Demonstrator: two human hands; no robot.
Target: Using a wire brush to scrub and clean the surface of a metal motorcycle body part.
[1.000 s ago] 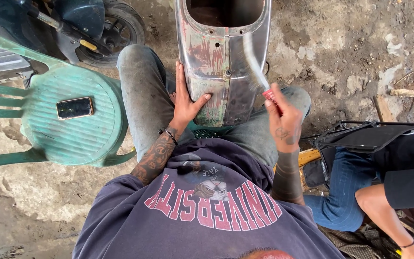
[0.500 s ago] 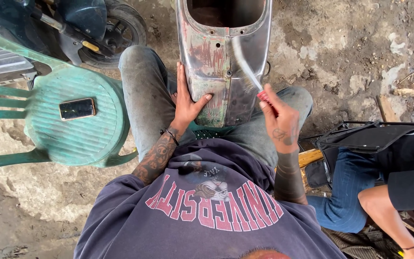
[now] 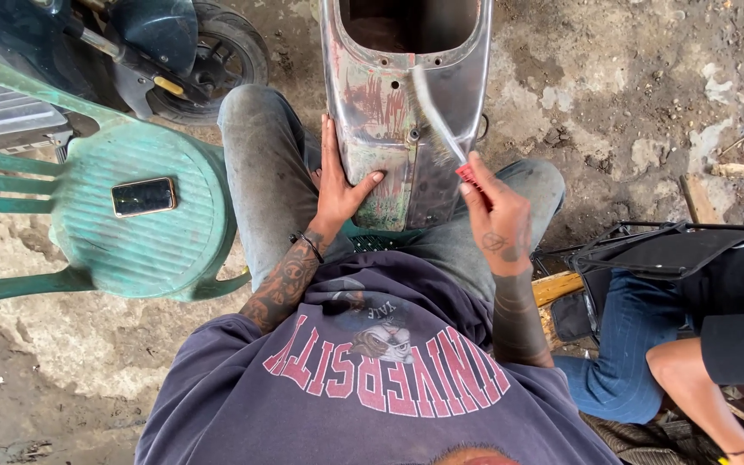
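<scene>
Scooter body panel [image 3: 398,112], worn grey with red streaks, propped between knees. Left hand [image 3: 337,185] pressed flat against its near edge; right hand [image 3: 497,215] gripping red-handled brush [image 3: 441,129]. Phone [image 3: 143,196] left, on green chair [image 3: 139,250].

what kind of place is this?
Likely an informal roadside or backyard scooter repair spot. The person's left hand steadies a worn, rusty scooter body panel while the right hand works a brush on it; a scooter wheel stands nearby on rough, cracked concrete ground.
</scene>
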